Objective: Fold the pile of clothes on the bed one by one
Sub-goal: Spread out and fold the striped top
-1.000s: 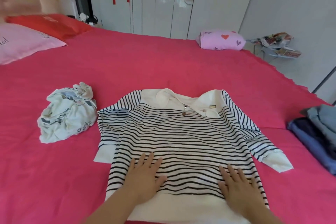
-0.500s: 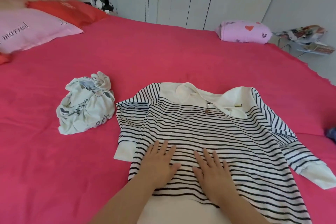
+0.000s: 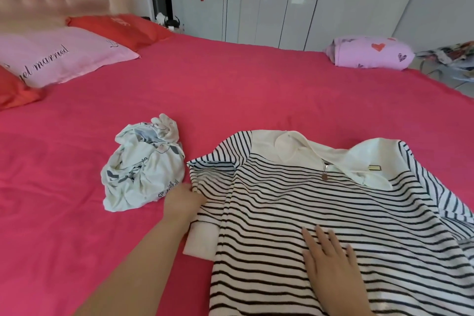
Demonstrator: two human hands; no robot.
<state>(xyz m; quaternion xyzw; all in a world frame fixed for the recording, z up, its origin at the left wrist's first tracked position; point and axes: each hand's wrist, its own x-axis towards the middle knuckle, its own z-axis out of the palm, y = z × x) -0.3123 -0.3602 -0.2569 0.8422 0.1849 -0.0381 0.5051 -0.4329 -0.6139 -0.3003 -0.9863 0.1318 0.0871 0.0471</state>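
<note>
Just left of the striped sweater (image 3: 320, 213), close beside its folded sleeve, lies a crumpled white garment (image 3: 143, 172). A pink pillow (image 3: 64, 56) and a red pillow (image 3: 120, 28) sit along the head edge of the bed (image 3: 256, 89); a heart-print bundle (image 3: 369, 52) rests at its far right corner. The striped sweater lies spread at the near edge. The left hand (image 3: 183, 200) pinches its sleeve; the right hand (image 3: 331, 261) presses flat on it, fingers spread.
</note>
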